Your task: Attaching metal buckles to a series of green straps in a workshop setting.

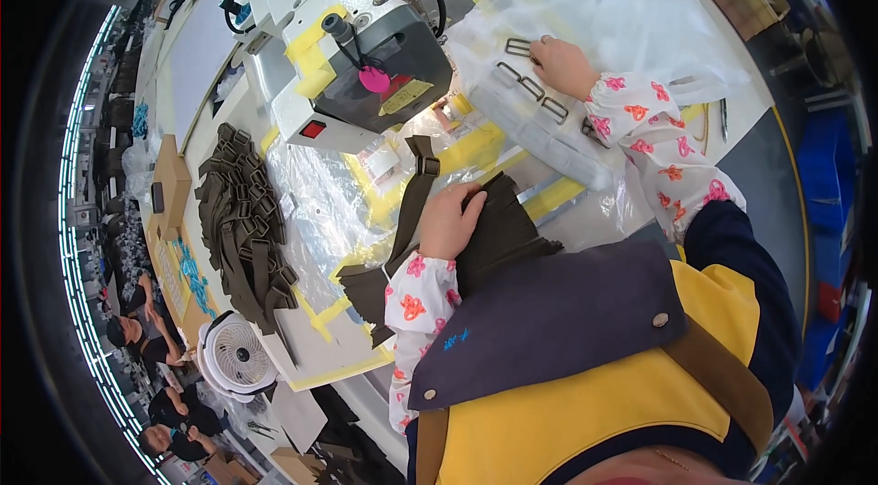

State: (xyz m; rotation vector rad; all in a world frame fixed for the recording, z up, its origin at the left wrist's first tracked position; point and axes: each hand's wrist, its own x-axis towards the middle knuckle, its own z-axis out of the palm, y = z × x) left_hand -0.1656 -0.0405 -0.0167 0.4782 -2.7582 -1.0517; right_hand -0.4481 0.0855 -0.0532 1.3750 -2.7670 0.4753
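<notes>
Left hand (448,222) grips dark straps (498,229); right hand (562,64) fingers metal buckles (530,87) beside sewing machine (357,37).

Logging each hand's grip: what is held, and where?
Left hand grips a bundle of dark webbing straps near its top end. Right hand touches metal buckles; hold unclear.

White desk fan (236,354), perhaps idle; sewing machine (352,37).

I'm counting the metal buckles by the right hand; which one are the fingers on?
The rectangular metal buckle farthest up, at the fingertips of the right hand. The other three buckles lie in a row below the hand, untouched.
</notes>
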